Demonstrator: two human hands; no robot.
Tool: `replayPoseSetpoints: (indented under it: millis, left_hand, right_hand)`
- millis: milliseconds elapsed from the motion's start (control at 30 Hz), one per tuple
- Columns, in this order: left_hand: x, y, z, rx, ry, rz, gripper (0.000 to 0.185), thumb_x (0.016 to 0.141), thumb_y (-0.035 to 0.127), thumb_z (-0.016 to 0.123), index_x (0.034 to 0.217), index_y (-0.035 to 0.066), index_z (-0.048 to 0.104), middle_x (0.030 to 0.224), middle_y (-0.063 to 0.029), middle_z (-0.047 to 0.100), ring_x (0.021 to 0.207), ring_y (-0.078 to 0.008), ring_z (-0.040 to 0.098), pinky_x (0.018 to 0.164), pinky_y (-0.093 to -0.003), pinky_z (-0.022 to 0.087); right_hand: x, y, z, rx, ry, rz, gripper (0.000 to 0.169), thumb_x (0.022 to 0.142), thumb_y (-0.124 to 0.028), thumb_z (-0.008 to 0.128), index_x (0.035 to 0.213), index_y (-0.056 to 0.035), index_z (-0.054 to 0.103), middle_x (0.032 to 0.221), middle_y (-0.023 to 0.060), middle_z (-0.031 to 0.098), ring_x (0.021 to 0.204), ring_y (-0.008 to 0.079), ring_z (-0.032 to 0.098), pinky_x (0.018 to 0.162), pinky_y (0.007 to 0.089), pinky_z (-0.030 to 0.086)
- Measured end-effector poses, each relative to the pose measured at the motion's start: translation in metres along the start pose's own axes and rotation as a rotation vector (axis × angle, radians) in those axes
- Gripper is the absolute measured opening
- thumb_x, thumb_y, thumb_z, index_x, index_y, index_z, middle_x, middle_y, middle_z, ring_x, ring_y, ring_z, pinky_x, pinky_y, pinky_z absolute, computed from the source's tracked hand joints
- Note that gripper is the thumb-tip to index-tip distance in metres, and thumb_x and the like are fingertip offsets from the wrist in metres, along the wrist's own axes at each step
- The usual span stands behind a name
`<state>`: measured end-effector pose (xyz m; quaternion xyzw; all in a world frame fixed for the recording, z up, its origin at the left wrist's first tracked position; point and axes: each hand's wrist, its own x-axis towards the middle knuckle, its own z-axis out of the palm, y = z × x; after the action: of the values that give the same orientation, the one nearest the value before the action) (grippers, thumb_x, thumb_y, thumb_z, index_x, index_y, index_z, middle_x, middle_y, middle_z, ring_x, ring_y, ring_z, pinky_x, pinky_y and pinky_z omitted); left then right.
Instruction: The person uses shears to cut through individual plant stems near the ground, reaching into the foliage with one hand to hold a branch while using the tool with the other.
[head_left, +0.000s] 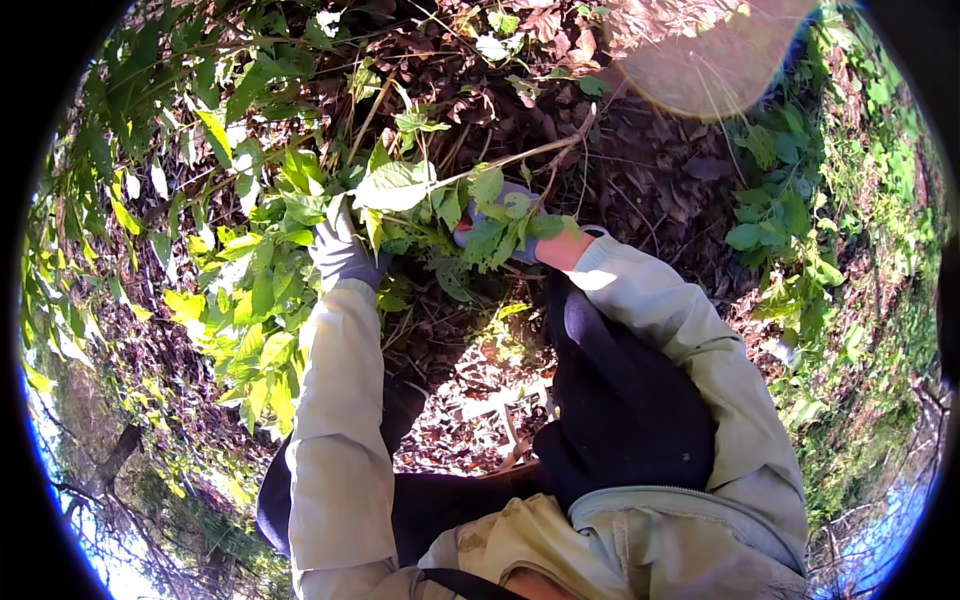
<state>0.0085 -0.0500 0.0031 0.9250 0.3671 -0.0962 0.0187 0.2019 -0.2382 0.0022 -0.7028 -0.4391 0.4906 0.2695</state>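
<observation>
My left hand (341, 247), in a grey glove, is closed around leafy green stems (300, 214), its fingertips partly covered by foliage. To its right is my right hand (517, 199), also gloved, largely screened by a spray of insect-holed leaves (495, 236). A small patch of red (463, 225) shows beside the right fingers; what it belongs to is hidden, and I cannot tell whether the hand grips anything. A large pale leaf (394, 186) hangs between the two hands. Just above the right hand runs a thin woody stem (517, 156), slanting up to the right.
Dry brown leaf litter (660, 150) covers the ground ahead. Dense leafy growth (247, 300) crowds the left side, with a low green plant (772, 202) at the right. My dark-trousered knee (630, 397) is bent below my right arm. Bare branches (112, 465) show at lower left.
</observation>
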Motion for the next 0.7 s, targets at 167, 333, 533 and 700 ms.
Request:
replayPoseSetpoints:
  millis: [167,333,533,700]
  left_hand:
    - [-0.035,-0.013,0.012,0.060,-0.113,0.052,0.081,0.061,0.051,0.075,0.128,0.017,0.046,0.103,-0.0157,0.052,0.096,-0.0337,0.049,0.083,-0.0474,0.038]
    - [-0.045,-0.005,0.001,0.101,-0.196,0.021,0.074,0.063,0.051,0.074,0.125,0.020,0.046,0.109,-0.0120,0.052,0.103,-0.0323,0.049,0.089,-0.0527,0.035]
    - [-0.043,-0.001,-0.007,0.127,-0.197,0.049,0.076,0.064,0.051,0.073,0.128,0.020,0.044,0.114,-0.0133,0.050,0.107,-0.0336,0.046,0.092,-0.0535,0.033]
    - [-0.046,-0.006,-0.014,0.159,-0.203,0.052,0.078,0.065,0.052,0.072,0.130,0.020,0.043,0.119,-0.0143,0.047,0.111,-0.0346,0.044,0.095,-0.0542,0.031]
  right_hand:
    - [-0.050,-0.001,-0.022,0.312,0.155,0.165,0.028,0.089,-0.022,0.052,0.112,-0.0059,0.053,0.103,0.0111,0.060,0.091,0.0278,0.061,0.078,0.0418,0.049]
    - [-0.101,0.052,-0.065,-0.072,0.263,0.516,0.060,0.078,-0.040,0.067,0.125,-0.0069,0.049,0.100,0.0168,0.064,0.094,0.0355,0.061,0.080,0.0389,0.048]
    - [-0.122,0.027,-0.117,0.251,0.688,0.472,0.073,0.074,-0.054,0.064,0.124,-0.0041,0.050,0.099,0.0211,0.064,0.094,0.0363,0.062,0.081,0.0419,0.047]
    - [-0.058,-0.035,-0.140,-0.257,0.410,0.358,0.070,0.075,-0.054,0.061,0.122,-0.0022,0.051,0.098,0.0202,0.064,0.092,0.0329,0.063,0.082,0.0403,0.048]
